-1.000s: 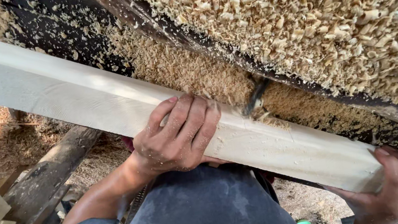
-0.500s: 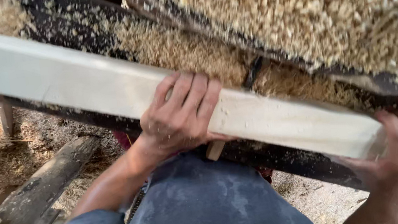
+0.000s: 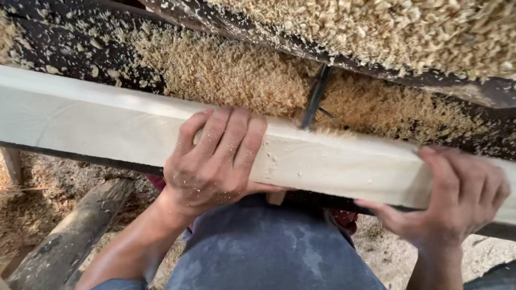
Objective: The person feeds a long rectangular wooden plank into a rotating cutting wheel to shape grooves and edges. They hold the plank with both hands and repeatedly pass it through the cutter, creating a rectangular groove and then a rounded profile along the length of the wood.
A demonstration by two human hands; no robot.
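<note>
Across the sawdust-strewn machine bed (image 3: 94, 40), your left hand (image 3: 214, 163) lies palm-down, fingers curled over the pale, smooth, square-edged wooden board (image 3: 85, 130); your right hand (image 3: 454, 196) clasps its near edge, thumb beneath. Coarse shavings (image 3: 385, 5) heap beyond.

Single head-worn view, steeply downward and close over a pale plank (image 3: 105, 127) at waist height.
</note>
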